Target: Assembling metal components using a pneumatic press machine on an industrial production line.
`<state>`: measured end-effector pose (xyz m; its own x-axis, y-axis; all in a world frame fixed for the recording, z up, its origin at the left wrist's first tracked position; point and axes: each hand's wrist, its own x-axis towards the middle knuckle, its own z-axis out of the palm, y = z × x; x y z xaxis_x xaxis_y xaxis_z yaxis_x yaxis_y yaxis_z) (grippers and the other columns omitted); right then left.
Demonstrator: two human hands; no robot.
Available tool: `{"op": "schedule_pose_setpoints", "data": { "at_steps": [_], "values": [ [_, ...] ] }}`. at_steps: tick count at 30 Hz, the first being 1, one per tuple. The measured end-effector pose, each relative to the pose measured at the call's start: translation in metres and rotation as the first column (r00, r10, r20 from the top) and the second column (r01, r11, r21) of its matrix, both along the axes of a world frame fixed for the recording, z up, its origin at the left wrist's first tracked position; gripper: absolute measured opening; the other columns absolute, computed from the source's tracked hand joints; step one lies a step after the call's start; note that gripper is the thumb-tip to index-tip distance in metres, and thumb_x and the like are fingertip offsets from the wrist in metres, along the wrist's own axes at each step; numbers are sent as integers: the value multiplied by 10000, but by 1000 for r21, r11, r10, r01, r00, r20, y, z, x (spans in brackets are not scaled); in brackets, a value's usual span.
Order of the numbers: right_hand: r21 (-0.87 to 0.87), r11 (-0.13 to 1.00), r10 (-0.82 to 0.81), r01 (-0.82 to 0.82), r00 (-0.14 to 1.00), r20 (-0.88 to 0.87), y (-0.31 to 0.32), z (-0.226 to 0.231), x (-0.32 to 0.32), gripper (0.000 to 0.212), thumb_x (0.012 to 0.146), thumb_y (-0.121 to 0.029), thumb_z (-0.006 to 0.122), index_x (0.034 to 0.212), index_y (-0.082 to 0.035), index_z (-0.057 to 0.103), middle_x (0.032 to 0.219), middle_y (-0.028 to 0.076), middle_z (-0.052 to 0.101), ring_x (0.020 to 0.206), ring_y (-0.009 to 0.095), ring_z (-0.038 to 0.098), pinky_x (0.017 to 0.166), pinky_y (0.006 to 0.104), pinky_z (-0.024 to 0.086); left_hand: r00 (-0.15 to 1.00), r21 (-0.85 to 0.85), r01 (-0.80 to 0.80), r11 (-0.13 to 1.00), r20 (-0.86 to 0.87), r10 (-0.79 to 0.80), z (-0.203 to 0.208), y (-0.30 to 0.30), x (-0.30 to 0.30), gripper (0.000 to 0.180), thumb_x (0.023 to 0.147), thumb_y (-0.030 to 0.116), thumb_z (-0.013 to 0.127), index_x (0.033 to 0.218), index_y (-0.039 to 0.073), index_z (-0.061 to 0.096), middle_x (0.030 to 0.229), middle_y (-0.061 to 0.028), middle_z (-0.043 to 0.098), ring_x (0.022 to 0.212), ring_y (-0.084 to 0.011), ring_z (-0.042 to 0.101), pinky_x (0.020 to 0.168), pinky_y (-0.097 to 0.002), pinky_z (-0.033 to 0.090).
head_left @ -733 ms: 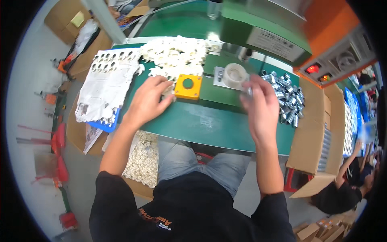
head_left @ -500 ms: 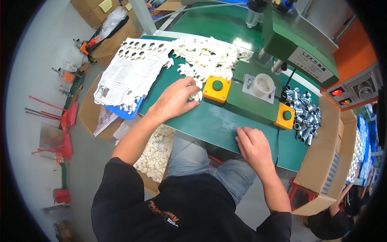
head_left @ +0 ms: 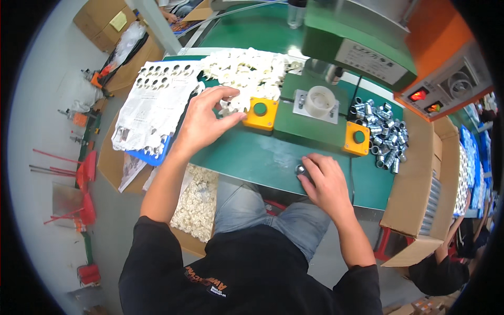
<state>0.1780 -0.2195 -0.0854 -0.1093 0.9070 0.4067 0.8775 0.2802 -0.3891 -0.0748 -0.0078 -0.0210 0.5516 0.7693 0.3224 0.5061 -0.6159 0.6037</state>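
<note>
My left hand [head_left: 206, 119] is closed around a white plastic part [head_left: 234, 105] with curved prongs, its thumb and fingers at opposite sides of it. Just right of that part is a yellow button box [head_left: 261, 114] with a green button. Behind my left fingers spreads a heap of similar white parts [head_left: 244, 71]. Near the table's front edge, my right hand [head_left: 328, 182] pinches a small shiny metal sleeve [head_left: 300, 169] between thumb and fingertips; much of the sleeve is hidden. Between and beyond both hands, a green press base bears a translucent round cup [head_left: 320, 101].
A second yellow button box [head_left: 356, 138] and a pile of metal sleeves [head_left: 386, 131] lie to the right. The green press head [head_left: 362, 50] overhangs the base. At left, paper [head_left: 152, 105] with rows of parts covers a blue tray [head_left: 155, 154]. A cardboard carton [head_left: 412, 194] stands right.
The view has shifted right. My left hand has lifted a little, and the white part now shows in its grasp. A metal sleeve has come into sight at my right fingertips.
</note>
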Motion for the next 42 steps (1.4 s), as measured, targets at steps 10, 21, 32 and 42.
{"op": "schedule_pose_setpoints", "data": {
  "at_steps": [10, 21, 32, 42],
  "values": [
    [74, 987, -139, 142, 989, -45, -26, 7, 13, 407, 795, -110, 813, 1168, -20, 677, 1183, 126, 636, 989, 307, 621, 831, 410, 499, 954, 28, 278, 960, 104, -280, 7, -1, 132, 372, 805, 253, 850, 1089, 24, 773, 1075, -127, 765, 954, -328, 696, 871, -405, 563],
    [116, 942, -305, 316, 946, -107, -42, -2, 42, 400, 755, -64, 834, 1121, -1, 682, 1152, 143, 654, 978, 339, 644, 823, 430, 529, 937, 333, 303, 893, 68, -343, -7, -10, 138, 311, 793, 250, 845, 1037, 63, 792, 1087, -89, 757, 924, -303, 613, 872, -404, 532],
    [221, 870, -431, 440, 898, -91, -16, 9, 56, 479, 790, -92, 805, 1234, 12, 658, 1211, 195, 618, 1074, 372, 602, 930, 455, 506, 947, 448, 311, 838, -69, -315, -8, -21, 119, 453, 839, 259, 820, 1248, 114, 693, 1444, -225, 507, 1236, -421, 523, 1009, -488, 500],
    [186, 866, -473, 464, 881, 2, -4, 7, 58, 514, 797, -116, 807, 1269, 4, 646, 1301, 194, 586, 1147, 374, 573, 998, 479, 468, 967, 422, 255, 870, -91, -239, -15, -27, 94, 542, 828, 242, 811, 1281, 0, 636, 1413, -212, 533, 1229, -409, 523, 1046, -484, 455]
  ]
}}
